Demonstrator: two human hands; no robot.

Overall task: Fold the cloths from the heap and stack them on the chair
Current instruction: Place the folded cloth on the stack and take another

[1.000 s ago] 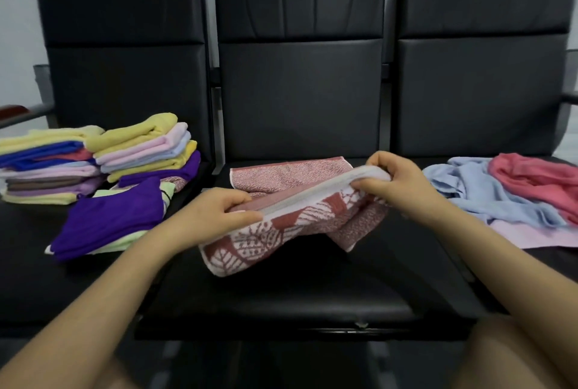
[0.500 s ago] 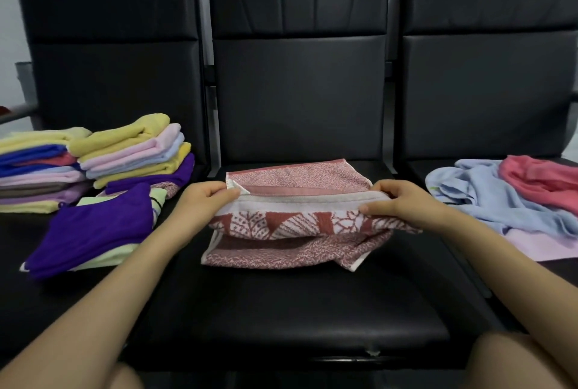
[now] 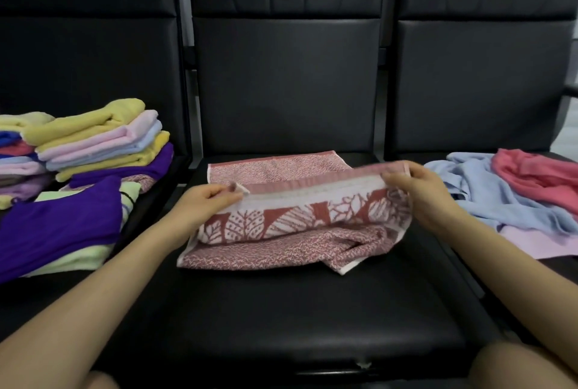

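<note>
1. Towel [image 3: 300, 216] lies on the middle seat [image 3: 281, 310], red leaf pattern, half folded. My left hand [image 3: 206, 201] pinches its left top corner and my right hand [image 3: 416, 191] pinches the right top edge; both are clamped on the cloth, with the held edge lifted just off the layer below.
2. Risk, my guess: the bottom right layer is bunched and a corner sticks out towards me. If I lay the fold down as is, the wrinkle gets trapped and the bundle comes out lumpy.
3. Risk: the grips sit at uneven heights, right higher than left, so the edge may land skewed against the far hem.
4. Risk: a lumpy fold could tip the stack [image 3: 103, 141] on the left seat, which already leans and is tall.
5. Risk: purple cloth [image 3: 59, 226] lies loose in front of the stack, over a pale green one, and may get dragged when I place the towel.
6. No real containers here. The seats serve: left one holds folded cloths, right one holds the heap [image 3: 506, 198], with blue, pink-red and lilac pieces not yet folded.
</note>
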